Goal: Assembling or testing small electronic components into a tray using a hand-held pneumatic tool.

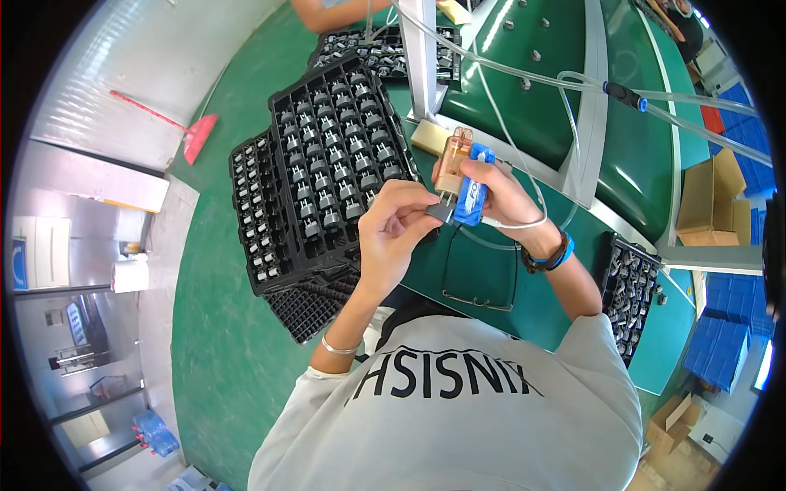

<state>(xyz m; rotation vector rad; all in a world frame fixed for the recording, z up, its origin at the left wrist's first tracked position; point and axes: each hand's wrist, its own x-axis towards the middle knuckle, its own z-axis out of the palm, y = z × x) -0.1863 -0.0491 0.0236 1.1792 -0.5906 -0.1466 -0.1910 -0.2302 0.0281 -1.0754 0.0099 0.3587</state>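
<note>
My left hand (pixel 391 231) pinches a small dark power plug (pixel 441 211) between thumb and fingertips, its metal prongs pointing up. My right hand (pixel 503 199) is closed round a handheld block of see-through amber plastic (pixel 453 168) with a blue-wrapped part (pixel 472 192) along its side. The plug's prongs meet the lower end of the amber block; how far they go in, I cannot tell. A white cable runs from the block past my right wrist. Left of my hands, a large black tray (pixel 336 151) holds rows of similar plugs with prongs up.
A second black tray (pixel 255 213) lies under the large one. Another tray of parts (pixel 630 299) sits at the right. Beyond my hands are a yellow sponge block (pixel 429 137), a metal post (pixel 419 65) and a green conveyor belt (pixel 524 106). Clear tubes hang across the upper right.
</note>
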